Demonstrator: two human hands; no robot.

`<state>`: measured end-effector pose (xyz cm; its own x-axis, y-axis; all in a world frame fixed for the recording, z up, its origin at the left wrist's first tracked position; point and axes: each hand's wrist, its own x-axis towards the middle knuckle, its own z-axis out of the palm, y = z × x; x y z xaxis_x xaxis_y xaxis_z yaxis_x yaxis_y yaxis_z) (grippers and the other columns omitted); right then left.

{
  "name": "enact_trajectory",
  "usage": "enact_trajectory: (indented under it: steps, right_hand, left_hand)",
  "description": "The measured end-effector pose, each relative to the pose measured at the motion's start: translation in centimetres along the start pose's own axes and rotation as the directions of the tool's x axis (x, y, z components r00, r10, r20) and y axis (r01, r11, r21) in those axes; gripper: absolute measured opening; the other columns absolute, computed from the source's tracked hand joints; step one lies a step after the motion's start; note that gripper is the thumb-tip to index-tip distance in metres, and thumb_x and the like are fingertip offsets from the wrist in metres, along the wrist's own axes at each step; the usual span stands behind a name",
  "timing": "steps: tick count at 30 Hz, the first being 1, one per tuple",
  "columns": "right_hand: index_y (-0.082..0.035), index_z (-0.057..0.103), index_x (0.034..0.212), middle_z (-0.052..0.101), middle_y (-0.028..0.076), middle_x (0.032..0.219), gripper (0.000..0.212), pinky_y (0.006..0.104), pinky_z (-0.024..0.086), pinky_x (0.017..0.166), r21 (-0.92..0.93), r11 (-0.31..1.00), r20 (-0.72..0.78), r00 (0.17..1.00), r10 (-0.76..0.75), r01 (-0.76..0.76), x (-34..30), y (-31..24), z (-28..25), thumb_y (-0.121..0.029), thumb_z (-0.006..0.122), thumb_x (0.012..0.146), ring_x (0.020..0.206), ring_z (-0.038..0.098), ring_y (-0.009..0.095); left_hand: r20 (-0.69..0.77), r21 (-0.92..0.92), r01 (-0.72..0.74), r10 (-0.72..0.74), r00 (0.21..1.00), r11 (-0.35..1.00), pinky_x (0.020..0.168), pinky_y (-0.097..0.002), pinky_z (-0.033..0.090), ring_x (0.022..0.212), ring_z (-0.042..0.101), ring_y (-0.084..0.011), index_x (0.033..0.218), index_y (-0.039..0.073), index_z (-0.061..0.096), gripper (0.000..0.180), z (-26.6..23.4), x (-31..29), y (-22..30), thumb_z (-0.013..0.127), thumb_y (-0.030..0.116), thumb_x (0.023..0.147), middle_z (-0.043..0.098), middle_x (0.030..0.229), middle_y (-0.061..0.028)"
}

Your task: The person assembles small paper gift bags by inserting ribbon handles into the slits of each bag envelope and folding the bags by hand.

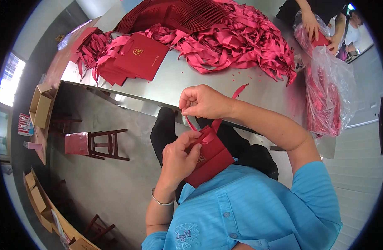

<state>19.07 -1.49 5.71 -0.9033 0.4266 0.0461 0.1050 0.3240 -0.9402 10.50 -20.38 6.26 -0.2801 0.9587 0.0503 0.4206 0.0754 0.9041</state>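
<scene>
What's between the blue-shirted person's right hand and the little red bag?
Pink ribbon: in the head view, a strip of it spans the gap from the right hand to the red bag.

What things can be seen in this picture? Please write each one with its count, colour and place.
table: one, silver, in front of the person
bag: one, dark red, centre
ribbon: count unclear, pink, at this bag's top
ribbon pile: one, pink, on the table
other bags: many, dark red, on the table
plastic bags: at least two, clear, right
co-worker's hands: two, bare, upper right
stools: at least two, dark brown, left floor
boxes: several, brown, left edge
shirt: one, blue, bottom
trousers: one pair, black, centre
bracelet: one, silver, lower centre
left hand: one, bare, on the bag
right hand: one, bare, on the ribbon
</scene>
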Motion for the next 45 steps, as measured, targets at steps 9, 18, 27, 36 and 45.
enact_trajectory:
  steps: [9,18,27,36,45]
  right_hand:
    - [0.003,0.059,0.097,0.064,0.005,0.074,0.02,0.0228,0.048,0.057,0.226,0.933,0.094,0.96,0.264,-0.279,0.2,0.7,-0.1,-0.003,0.069,0.081,0.063,0.058,0.009]
    - [0.003,0.057,0.097,0.063,0.007,0.083,0.017,0.0241,0.05,0.063,0.04,0.989,-0.113,0.983,0.145,-0.141,0.6,2.4,0.6,-0.002,0.066,0.083,0.069,0.06,0.01]
    - [-0.002,0.065,0.096,0.065,0.004,0.083,0.011,0.0235,0.047,0.053,-0.206,0.979,-0.392,0.917,-0.072,-0.011,-5.2,-1.9,-2.1,-0.01,0.065,0.089,0.061,0.059,0.008]
    - [-0.002,0.068,0.082,0.066,0.008,0.07,0.045,0.0253,0.046,0.049,0.373,0.764,-0.074,0.803,0.591,-0.527,-12.8,-0.7,0.8,-0.043,0.056,0.096,0.053,0.057,0.011]
    - [-0.008,0.059,0.091,0.044,-0.006,0.066,0.024,0.0208,0.019,0.042,0.912,0.406,-0.252,0.848,0.467,0.048,-10.7,0.0,3.9,-0.03,0.069,0.091,0.049,0.029,0.002]
  left_hand:
    - [-0.004,0.124,-0.075,0.076,0.997,0.989,0.063,-0.0255,0.051,0.068,0.068,-0.0129,0.097,-0.001,0.066,0.015,0.4,-0.2,0.2,0.067,0.001,0.082,0.071,0.077,-0.0108]
    - [0.017,0.072,-0.032,0.03,0.999,0.997,0.067,-0.0239,0.052,0.073,0.067,-0.0082,0.097,-0.003,0.066,0.015,0.7,0.1,0.3,0.066,-0.001,0.082,0.072,0.08,-0.0092]
    - [0.016,0.017,0.089,-0.09,0.996,0.996,0.068,-0.0227,0.052,0.077,0.066,-0.0063,0.099,-0.004,0.067,0.017,0.4,1.1,-0.7,0.066,-0.001,0.083,0.073,0.084,-0.007]
    - [0.086,-0.008,0.066,-0.065,0.994,0.998,0.061,-0.0246,0.052,0.072,0.062,-0.0082,0.097,-0.006,0.065,0.012,0.7,0.9,-1.1,0.064,-0.002,0.086,0.069,0.082,-0.0069]
    - [0.148,-0.134,0.059,-0.039,0.988,0.989,0.065,-0.0234,0.052,0.076,0.061,-0.0088,0.106,-0.002,0.062,0.013,1.0,0.4,-1.6,0.059,0.003,0.095,0.066,0.09,-0.0036]
